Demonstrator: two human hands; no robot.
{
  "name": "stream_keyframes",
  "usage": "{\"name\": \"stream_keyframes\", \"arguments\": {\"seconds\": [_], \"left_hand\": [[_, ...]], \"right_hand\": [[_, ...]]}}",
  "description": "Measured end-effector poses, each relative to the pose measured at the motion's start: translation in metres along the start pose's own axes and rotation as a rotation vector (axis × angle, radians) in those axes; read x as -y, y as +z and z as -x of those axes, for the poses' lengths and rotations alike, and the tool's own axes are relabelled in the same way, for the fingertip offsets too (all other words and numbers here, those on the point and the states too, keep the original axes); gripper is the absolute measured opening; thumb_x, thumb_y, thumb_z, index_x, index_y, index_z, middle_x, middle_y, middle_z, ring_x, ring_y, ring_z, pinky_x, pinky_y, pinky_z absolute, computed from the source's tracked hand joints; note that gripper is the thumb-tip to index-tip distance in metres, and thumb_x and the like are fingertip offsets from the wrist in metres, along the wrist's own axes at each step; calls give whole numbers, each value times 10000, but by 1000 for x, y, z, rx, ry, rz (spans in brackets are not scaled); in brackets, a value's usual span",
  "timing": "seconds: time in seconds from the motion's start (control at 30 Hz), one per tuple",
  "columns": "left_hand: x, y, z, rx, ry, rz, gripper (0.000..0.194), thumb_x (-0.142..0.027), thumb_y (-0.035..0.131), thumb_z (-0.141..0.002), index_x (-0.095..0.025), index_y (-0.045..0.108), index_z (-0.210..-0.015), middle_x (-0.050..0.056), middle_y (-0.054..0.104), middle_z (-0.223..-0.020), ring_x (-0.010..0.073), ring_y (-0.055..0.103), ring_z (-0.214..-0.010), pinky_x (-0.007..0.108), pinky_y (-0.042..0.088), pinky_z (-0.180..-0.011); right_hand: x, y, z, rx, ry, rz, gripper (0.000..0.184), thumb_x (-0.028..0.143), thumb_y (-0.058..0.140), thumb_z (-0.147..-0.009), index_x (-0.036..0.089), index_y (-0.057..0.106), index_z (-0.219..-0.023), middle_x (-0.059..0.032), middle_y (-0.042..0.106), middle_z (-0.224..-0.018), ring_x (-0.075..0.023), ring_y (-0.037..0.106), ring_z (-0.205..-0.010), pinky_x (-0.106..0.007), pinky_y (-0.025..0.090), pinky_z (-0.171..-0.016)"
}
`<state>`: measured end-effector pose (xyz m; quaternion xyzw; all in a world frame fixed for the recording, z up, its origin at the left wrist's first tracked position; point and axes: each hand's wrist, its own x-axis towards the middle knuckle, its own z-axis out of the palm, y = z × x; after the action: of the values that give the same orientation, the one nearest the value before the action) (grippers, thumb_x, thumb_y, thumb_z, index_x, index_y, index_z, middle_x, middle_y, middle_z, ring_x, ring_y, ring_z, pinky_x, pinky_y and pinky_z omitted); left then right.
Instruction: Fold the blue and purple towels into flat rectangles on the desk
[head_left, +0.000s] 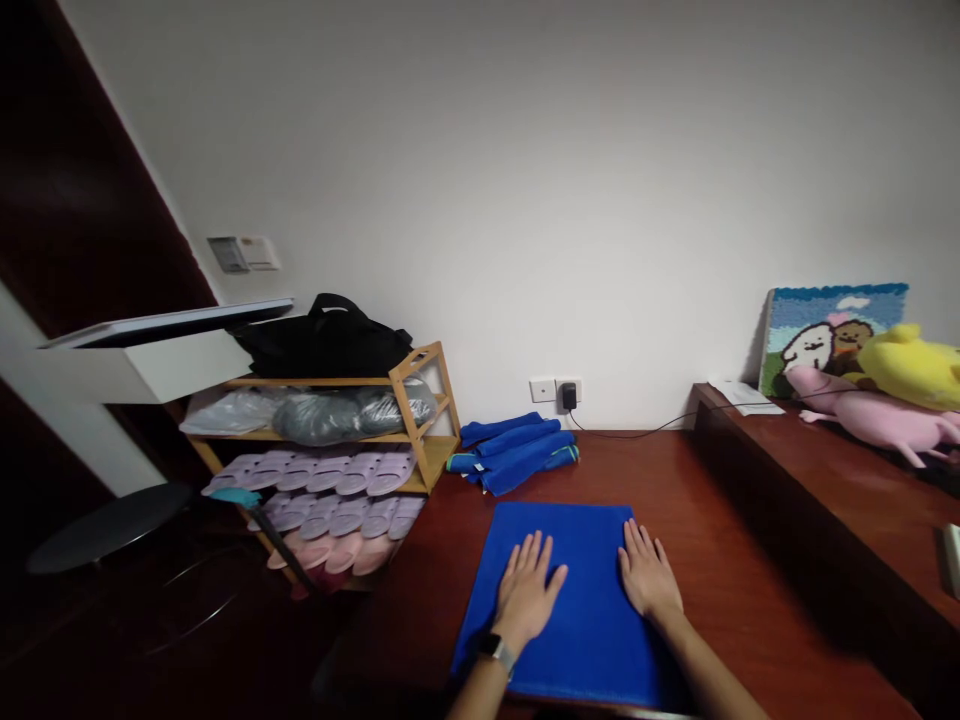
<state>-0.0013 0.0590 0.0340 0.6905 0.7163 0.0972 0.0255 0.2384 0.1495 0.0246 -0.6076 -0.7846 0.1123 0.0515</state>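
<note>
A blue cloth (581,600) lies spread flat on the reddish-brown table (720,540), reaching down to the front edge. My left hand (527,595) rests palm down on its left half, fingers stretched out, with a watch on the wrist. On the right edge of the cloth lies my right hand (648,572), also flat and holding nothing. Behind the cloth, several rolled or folded blue cloths (521,452) are heaped near the wall.
Left of the table stands a wooden rack (420,440) with several clogs (330,470) and a black bag (330,340). A black plug (569,395) trails a cable along the wall. On the raised ledge (825,480) at right are plush toys (877,405) and a fuzzy picture (832,325).
</note>
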Motion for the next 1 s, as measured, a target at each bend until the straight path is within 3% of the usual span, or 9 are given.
{"name": "stream_keyframes", "arguments": {"seconds": [0.1, 0.2, 0.47, 0.6, 0.8, 1.0], "left_hand": [[45, -11, 16, -5, -163, -35, 782, -674, 172, -1019, -193, 282, -1626, 80, 234, -1689, 281, 182, -1568, 509, 200, -1278], [62, -14, 28, -32, -199, -38, 816, -680, 165, -1014, -150, 282, -1623, 93, 215, -1692, 271, 177, -1569, 475, 222, -1275], [55, -19, 30, -34, -179, -39, 804, -624, 146, -1029, -89, 303, -1608, 138, 232, -1683, 284, 181, -1568, 476, 217, -1276], [54, -20, 29, -38, -187, -52, 774, -591, 187, -1031, -86, 320, -1601, 142, 250, -1679, 279, 186, -1567, 462, 208, -1276], [54, -17, 27, -39, -188, -62, 756, -575, 179, -1032, -104, 294, -1612, 137, 232, -1685, 271, 178, -1569, 473, 205, -1271], [58, -40, 19, 100, -201, -68, 798, -624, 118, -1019, -123, 285, -1617, 135, 224, -1685, 296, 169, -1567, 511, 199, -1261]], "right_hand": [[0, 2, 1, -1, 10, 23, 687, 430, 103, -1020, 123, 165, -1630, -21, 154, -1707, -198, 107, -1580, -415, 66, -1280], [0, 3, 1, -6, 16, 32, 683, 428, 107, -1022, 123, 171, -1630, -27, 161, -1705, -195, 113, -1579, -415, 75, -1278], [5, -14, 20, -19, 30, -54, 659, 404, 126, -1034, 133, 183, -1632, -29, 179, -1708, -184, 128, -1575, -394, 99, -1278], [1, 0, 55, -42, 25, -66, 668, 437, 140, -1031, 153, 229, -1628, -36, 224, -1696, -205, 153, -1572, -434, 141, -1276], [-1, 11, 87, -21, 2, 1, 697, 469, 138, -1017, 142, 218, -1627, -24, 210, -1693, -208, 143, -1574, -429, 79, -1285], [5, 0, 88, -16, 5, -22, 700, 454, 130, -1013, 125, 200, -1627, -22, 189, -1697, -215, 132, -1576, -430, 77, -1284]]}}
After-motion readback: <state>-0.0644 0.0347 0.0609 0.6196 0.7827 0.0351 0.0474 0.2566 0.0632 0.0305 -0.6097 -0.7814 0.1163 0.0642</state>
